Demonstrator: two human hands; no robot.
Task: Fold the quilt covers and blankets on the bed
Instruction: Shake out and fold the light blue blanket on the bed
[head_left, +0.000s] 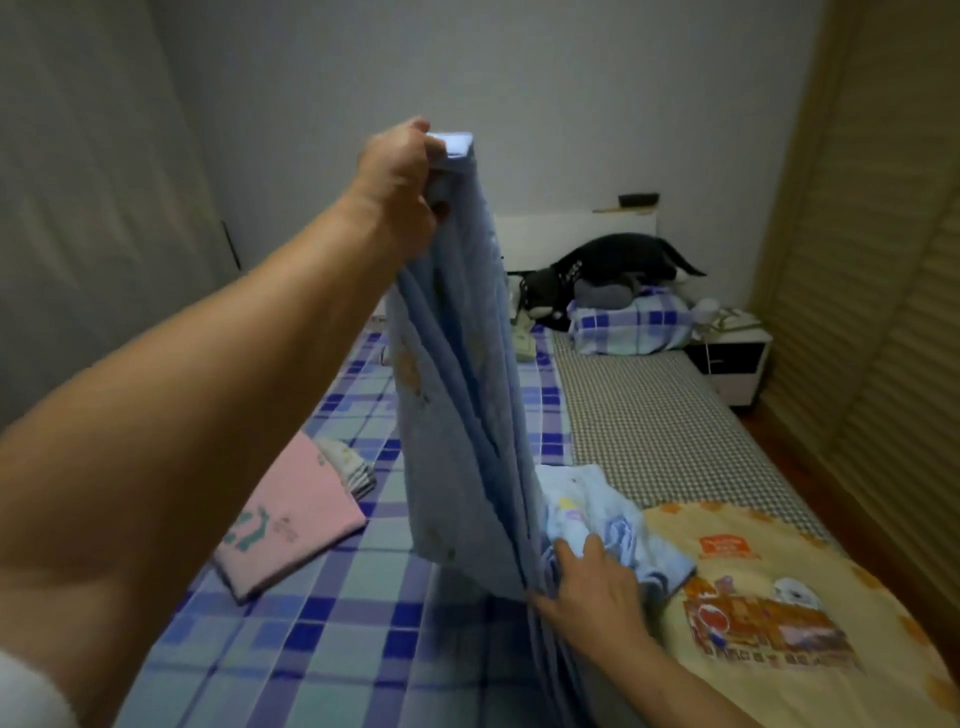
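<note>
A light blue blanket (457, 415) hangs in long vertical folds above the bed. My left hand (400, 176) is raised high and grips its top corner. Lower down, my right hand (587, 587) holds the blanket's hanging edge, fingers curled into the folds. A folded pink blanket (293, 514) lies on the blue plaid sheet (337, 649) at the left, with a small folded stack (350, 465) behind it. A crumpled pale blue printed cloth (602, 514) lies just beyond my right hand. A yellow cartoon quilt (769, 613) is spread at the right.
A grey checked mattress pad (660, 415) covers the bed's right side. A plaid pillow (628, 322) with a dark plush toy (613, 265) sits by the white headboard. A white nightstand (735, 358) stands far right, beside slatted wardrobe doors (883, 312). Curtains hang at left.
</note>
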